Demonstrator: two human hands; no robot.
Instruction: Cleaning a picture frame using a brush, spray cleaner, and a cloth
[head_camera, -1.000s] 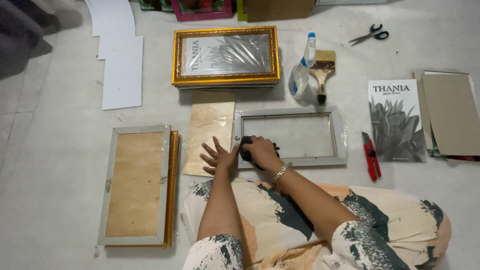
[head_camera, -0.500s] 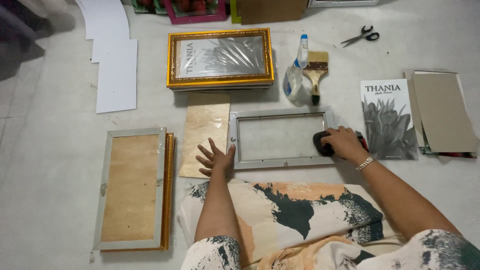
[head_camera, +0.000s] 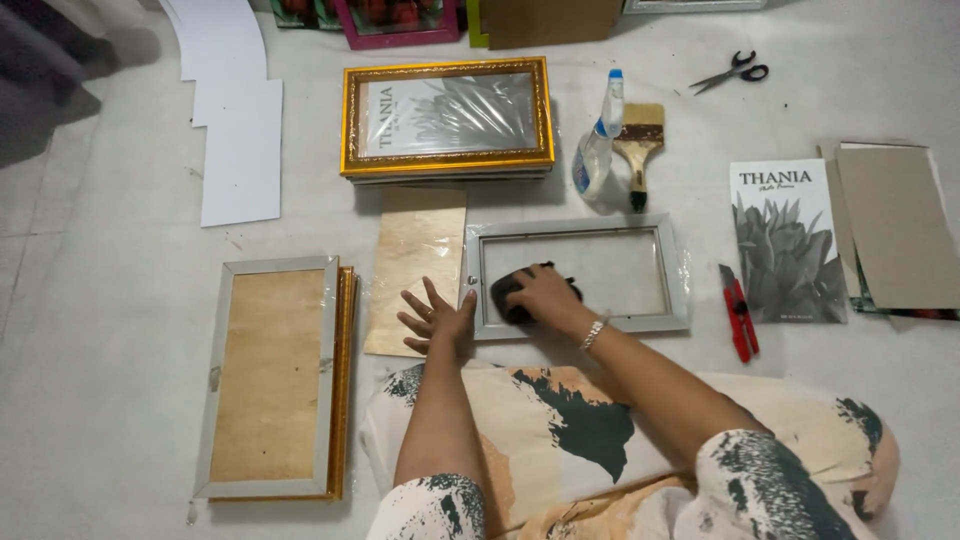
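Head view: right hand has swept back from the right end of the grey frame at frame centre to its left end, fingers curled around a dark cloth; wiping pass continues. Left hand unmoved, fingers spread flat, bracing the frame's left edge

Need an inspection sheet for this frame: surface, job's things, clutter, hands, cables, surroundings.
Surface: pale floor, worked on directly.
Job's things: silver frame lying face down with its glass showing; dark cloth on the glass at its left end.
Clutter: wooden backing board, gold frame stack, face-down frame stack, spray bottle, paintbrush, scissors, red cutter, printed insert, cardboard sheets, white sheets.
Hands: left hand flat, fingers spread, at the frame's left edge; right hand grips the cloth.
Cables: nothing seen.
Surroundings: coloured frames at the top edge.
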